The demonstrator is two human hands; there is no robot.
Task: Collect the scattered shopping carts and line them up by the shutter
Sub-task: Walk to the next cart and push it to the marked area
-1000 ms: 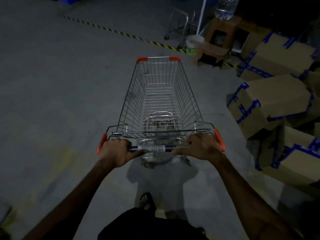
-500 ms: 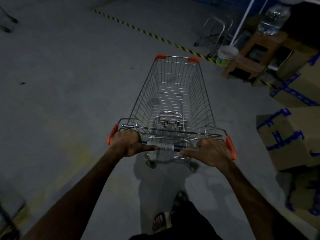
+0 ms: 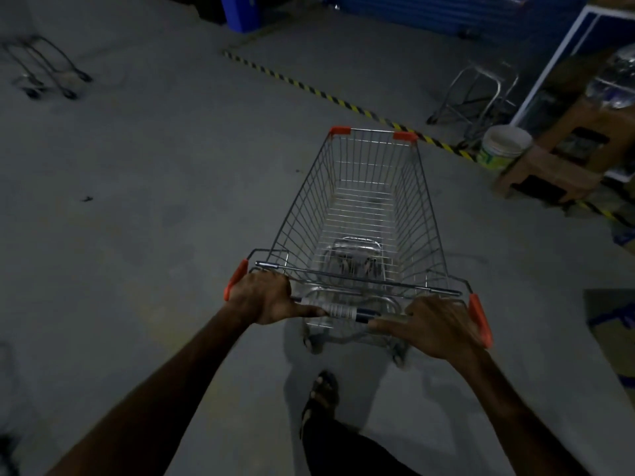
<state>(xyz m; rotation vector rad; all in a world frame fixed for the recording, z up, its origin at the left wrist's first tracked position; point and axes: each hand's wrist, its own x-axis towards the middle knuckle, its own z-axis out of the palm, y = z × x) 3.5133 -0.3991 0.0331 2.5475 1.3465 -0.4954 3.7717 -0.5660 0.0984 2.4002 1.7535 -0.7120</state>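
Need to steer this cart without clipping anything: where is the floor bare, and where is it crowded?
Bare floor lies left of the cart, between it and the far-left cart frame, short of the striped line. The right is crowded: bucket, stools, metal stand, cardboard box.

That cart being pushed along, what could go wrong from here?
The cart is heading toward the striped tape, and just right of its nose stand a white bucket and a brown stool; a drift right could clip them. The place is dim, so small debris on the floor might snag a wheel. The sandalled foot steps close behind the rear wheels and could get caught.
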